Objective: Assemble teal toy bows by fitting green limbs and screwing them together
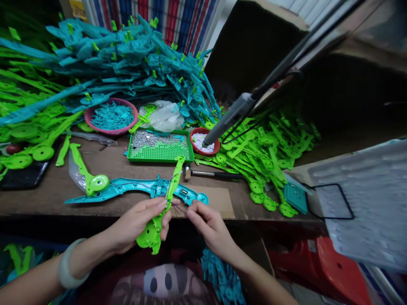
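Observation:
My left hand (140, 222) is closed around a bright green plastic toy part (155, 220), a long arm with a round end, held near the table's front edge. My right hand (208, 226) pinches thin purple wires (178, 206) that run from that green part. Just beyond both hands a long teal plastic shell (133, 188) lies flat on the wooden table (51, 190), with another green part (92, 182) resting on its left end.
A green tray (159, 150) of small screws, a red bowl (205, 142) of white pieces and a pink bowl (111, 116) of teal bits stand behind. Teal parts (133, 63) and green parts (263, 156) are piled around. A hanging screwdriver (229, 116) points at the red bowl.

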Tool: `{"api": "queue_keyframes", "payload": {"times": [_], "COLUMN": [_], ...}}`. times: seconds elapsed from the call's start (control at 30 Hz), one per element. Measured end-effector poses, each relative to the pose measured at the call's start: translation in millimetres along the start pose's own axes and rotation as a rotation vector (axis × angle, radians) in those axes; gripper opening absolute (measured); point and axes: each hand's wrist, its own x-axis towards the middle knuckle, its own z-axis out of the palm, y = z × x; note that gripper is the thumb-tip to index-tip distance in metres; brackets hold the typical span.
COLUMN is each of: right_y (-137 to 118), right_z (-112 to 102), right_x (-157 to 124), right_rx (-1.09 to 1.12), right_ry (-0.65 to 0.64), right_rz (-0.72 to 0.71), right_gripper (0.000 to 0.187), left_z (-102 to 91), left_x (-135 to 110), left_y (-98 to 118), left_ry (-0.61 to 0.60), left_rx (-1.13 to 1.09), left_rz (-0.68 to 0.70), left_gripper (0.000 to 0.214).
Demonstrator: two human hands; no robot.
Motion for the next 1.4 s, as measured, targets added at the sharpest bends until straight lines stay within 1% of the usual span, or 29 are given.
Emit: {"api": "queue_keyframes", "payload": {"times": [0.07,0.1,0.17,0.2,0.23,0.27,0.3,0.33,0.37,0.4,0.43,0.47,0.5,0.53,0.6,0.67,0.73,0.83,0.9,0.93,1.0,1.13,1.2,1.27,1.33,1.4], "right_y": [-1,-2,-6,-10,-14,-20,-26,-33,-40,-47,-53,-58,-62,-64,-65,-63,-62,-62,-61,-59,-54,-38,-32,-29,-28,-27], "right_z": [3,2,-2,-5,-10,-14,-19,-23,-27,-30,-33,-36,-38,-40,-43,-44,-45,-43,-41,-40,-37,-33,-32,-29,-26,-22], "right_x": [-2,-2,-1,0,3,8,13,19,26,34,40,46,51,55,60,62,65,68,70,71,72,75,77,79,80,81], "right_rx": [0.011,-0.014,-0.097,-0.138,-0.178,-0.218,-0.258,-0.299,-0.341,-0.383,-0.422,-0.460,-0.496,-0.527,-0.588,-0.663,-0.755,-0.852,-0.856,-0.835,-0.783,-0.735,-0.716,-0.667,-0.559,-0.406], "right_ry": [-0.059,-0.109,-0.213,-0.210,-0.155,-0.063,0.033,0.089,0.071,-0.016,-0.133,-0.242,-0.317,-0.353,-0.359,-0.354,-0.336,-0.293,-0.261,-0.247,-0.202,-0.110,-0.097,-0.076,-0.038,-0.021], "right_rz": [0.014,0.011,-0.036,-0.085,-0.151,-0.228,-0.309,-0.385,-0.451,-0.510,-0.560,-0.599,-0.630,-0.659,-0.698,-0.719,-0.706,-0.583,-0.484,-0.452,-0.445,-0.561,-0.618,-0.637,-0.589,-0.489], "right_gripper": [0.039,0.038,0.034,0.030,0.024,0.019,0.022,0.033,0.042,0.045,0.042,0.033,0.024,0.020,0.021,0.021,0.021,0.017,0.013,0.012,0.012,0.016,0.018,0.019,0.016,0.011], "left_z": [0.7,0.5,-0.9,-1.9,-2.8,-3.5,-3.8,-3.6,-2.9,-1.8,-0.6,0.4,1.0,1.1,-0.3,-2.5,-3.8,-2.7,-1.2,-0.8,-0.9,-3.9,-5.0,-5.3,-5.0,-4.5], "left_x": [0,-1,-4,-6,-8,-9,-11,-11,-12,-11,-11,-11,-10,-10,-9,-9,-8,-4,1,3,8,17,20,24,28,31], "left_y": [1,2,4,5,6,7,9,10,12,13,15,16,17,18,19,18,15,12,14,15,20,25,22,19,18,17], "left_ry": [0.038,0.051,0.054,0.047,0.034,0.020,0.006,-0.003,-0.007,-0.006,-0.001,0.006,0.010,0.013,0.025,0.046,0.060,0.043,0.035,0.038,0.042,0.059,0.099,0.151,0.204,0.267], "left_rx": [-0.018,-0.022,0.005,0.052,0.122,0.206,0.298,0.390,0.478,0.560,0.636,0.699,0.742,0.762,0.761,0.746,0.707,0.615,0.618,0.644,0.700,0.766,0.808,0.902,1.059,1.239], "left_rz": [0.003,0.006,0.013,0.020,0.028,0.038,0.049,0.065,0.082,0.098,0.114,0.130,0.144,0.157,0.167,0.155,0.135,0.123,0.107,0.100,0.094,0.113,0.101,0.078,0.063,0.053], "left_gripper": [0.038,0.039,0.039,0.037,0.036,0.037,0.038,0.040,0.039,0.038,0.037,0.037,0.036,0.035,0.035,0.038,0.038,0.040,0.041,0.041,0.042,0.040,0.043,0.047,0.048,0.046]}}
